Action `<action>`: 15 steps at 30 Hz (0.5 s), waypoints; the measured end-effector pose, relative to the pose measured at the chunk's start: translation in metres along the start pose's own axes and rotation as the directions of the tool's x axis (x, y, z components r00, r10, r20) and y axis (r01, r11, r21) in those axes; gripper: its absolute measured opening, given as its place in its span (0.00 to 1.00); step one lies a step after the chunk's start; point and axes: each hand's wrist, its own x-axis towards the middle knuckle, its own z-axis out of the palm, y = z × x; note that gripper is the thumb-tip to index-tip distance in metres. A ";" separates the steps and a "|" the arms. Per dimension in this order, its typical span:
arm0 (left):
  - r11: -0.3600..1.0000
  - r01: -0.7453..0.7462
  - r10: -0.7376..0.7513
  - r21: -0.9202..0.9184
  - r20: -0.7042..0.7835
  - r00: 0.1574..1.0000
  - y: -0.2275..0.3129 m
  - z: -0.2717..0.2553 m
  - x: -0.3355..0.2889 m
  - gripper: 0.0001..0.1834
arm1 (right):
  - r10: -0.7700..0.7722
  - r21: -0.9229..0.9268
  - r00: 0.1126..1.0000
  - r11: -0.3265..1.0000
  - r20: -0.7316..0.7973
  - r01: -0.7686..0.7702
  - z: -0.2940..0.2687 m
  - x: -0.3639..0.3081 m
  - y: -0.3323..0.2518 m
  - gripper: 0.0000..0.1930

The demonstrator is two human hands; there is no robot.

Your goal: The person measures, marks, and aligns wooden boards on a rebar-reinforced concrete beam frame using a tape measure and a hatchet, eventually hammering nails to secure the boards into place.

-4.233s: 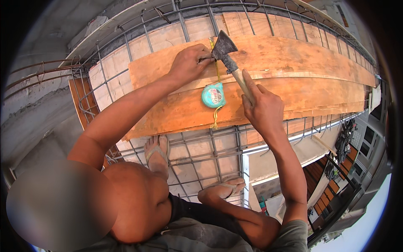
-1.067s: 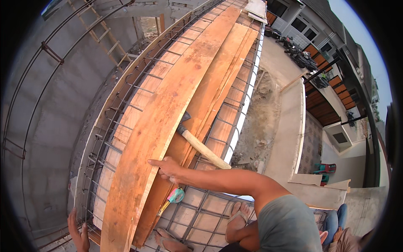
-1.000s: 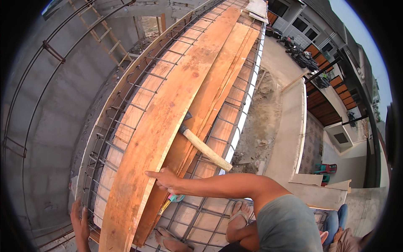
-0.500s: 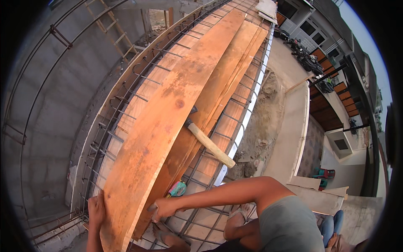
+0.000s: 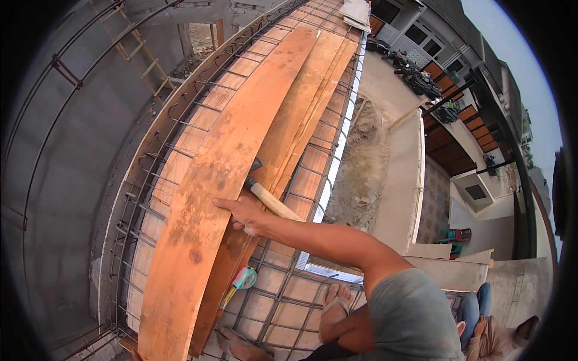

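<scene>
A long wooden board (image 5: pixel 226 150) with a dark knot and stains lies tilted over a stack of similar boards (image 5: pixel 304 114). My right hand (image 5: pixel 244 218) grips its right edge, thumb on top and the other fingers curled at the side. Only a sliver of my left hand (image 5: pixel 133 356) shows at the board's near end, its fingers mostly hidden. Just beyond my right hand, a hammer (image 5: pixel 274 201) with a pale wooden handle rests on the stack, its dark head partly behind the board. A teal and pink tape measure (image 5: pixel 244 278) lies beside the stack near my feet.
Steel rebar grid (image 5: pixel 283 289) spreads under the boards and my sandalled feet. Hooked bar ends (image 5: pixel 156 157) line the left side along a formwork edge. A grey wall (image 5: pixel 66 150) stands left. Another person's legs (image 5: pixel 475 310) show at lower right.
The top board has slid toward me, its knot now much nearer. My right hand has moved from the near end up to its edge by the hammer. My left hand has dropped almost out of view.
</scene>
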 end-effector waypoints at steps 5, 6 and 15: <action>0.985 0.090 -0.087 0.147 -0.029 0.996 -0.005 0.003 0.007 0.40 | 0.231 0.030 0.955 0.970 0.185 -0.240 0.046 -0.037 0.064 0.18; 0.979 0.108 -0.102 0.172 -0.047 0.994 -0.004 0.005 0.010 0.40 | 0.300 0.022 0.937 0.951 0.180 -0.309 0.055 -0.042 0.079 0.17; 0.901 0.269 -0.213 0.340 -0.193 0.958 -0.009 -0.015 0.010 0.37 | 0.517 -0.047 0.821 0.852 0.244 -0.522 0.079 -0.080 0.158 0.22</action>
